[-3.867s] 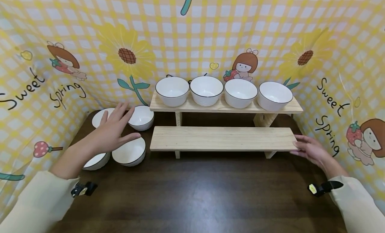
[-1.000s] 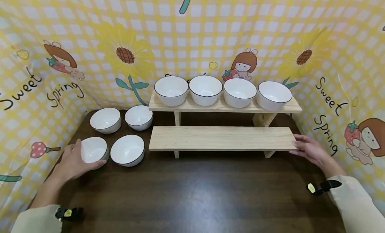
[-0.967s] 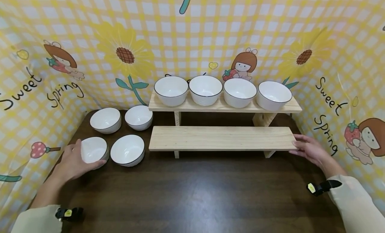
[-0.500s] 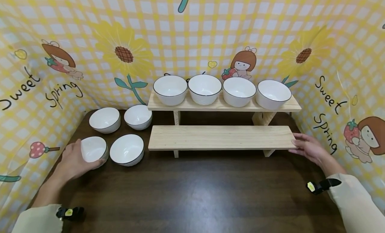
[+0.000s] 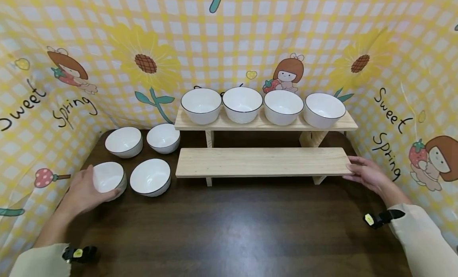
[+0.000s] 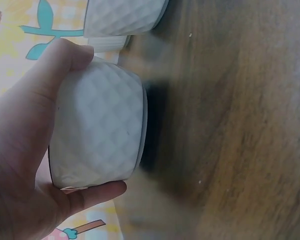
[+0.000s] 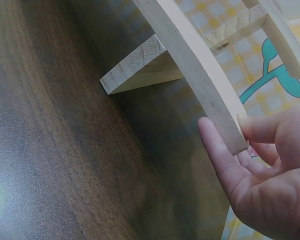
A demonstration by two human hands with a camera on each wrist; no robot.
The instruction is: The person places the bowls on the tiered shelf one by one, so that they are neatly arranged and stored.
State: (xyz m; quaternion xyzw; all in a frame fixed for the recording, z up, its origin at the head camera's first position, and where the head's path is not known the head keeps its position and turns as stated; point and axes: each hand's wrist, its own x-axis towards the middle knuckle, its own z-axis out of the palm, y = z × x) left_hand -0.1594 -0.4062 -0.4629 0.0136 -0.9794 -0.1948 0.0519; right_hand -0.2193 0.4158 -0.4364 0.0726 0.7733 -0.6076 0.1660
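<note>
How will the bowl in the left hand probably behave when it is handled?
The bowl should be stiff and perhaps fragile, since it looks like glossy ceramic. Its diamond relief probably helps the fingers grip. Knocked, it might tip, as it narrows downward.

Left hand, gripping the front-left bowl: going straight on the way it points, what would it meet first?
Probably the back-left bowl, beyond the front-left bowl in the left hand; heights are unclear, so it might pass above.
</note>
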